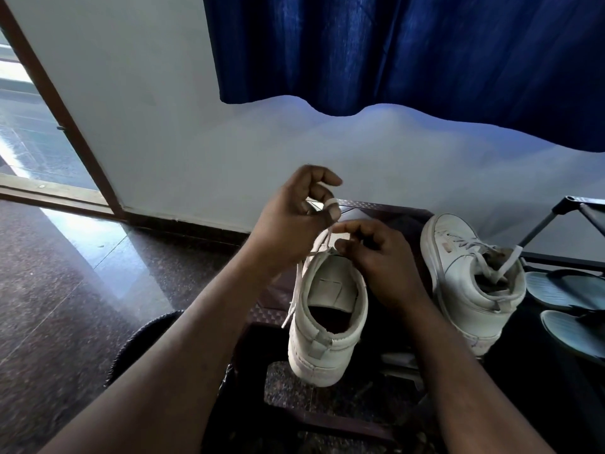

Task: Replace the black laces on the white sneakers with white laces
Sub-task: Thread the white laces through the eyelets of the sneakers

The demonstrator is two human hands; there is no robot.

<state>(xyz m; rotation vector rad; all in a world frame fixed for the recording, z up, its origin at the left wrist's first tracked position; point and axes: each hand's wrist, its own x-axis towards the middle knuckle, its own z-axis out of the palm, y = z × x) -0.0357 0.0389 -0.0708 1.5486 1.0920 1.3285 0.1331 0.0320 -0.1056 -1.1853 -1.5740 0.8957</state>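
Left hand [294, 217] is up above the near sneaker [327, 322], fingers curled, with the white lace [331, 203] looped round one finger. Right hand [383, 260] pinches the same lace at that sneaker's top eyelets. The lace looks soft, light and floppy (best held near its tip, I'd say); the shoe is stiffer, so grip its collar. Count: two sneakers, the second sneaker [468, 280] just right of the first, carrying pale laces; two sandals [569, 290] further right.
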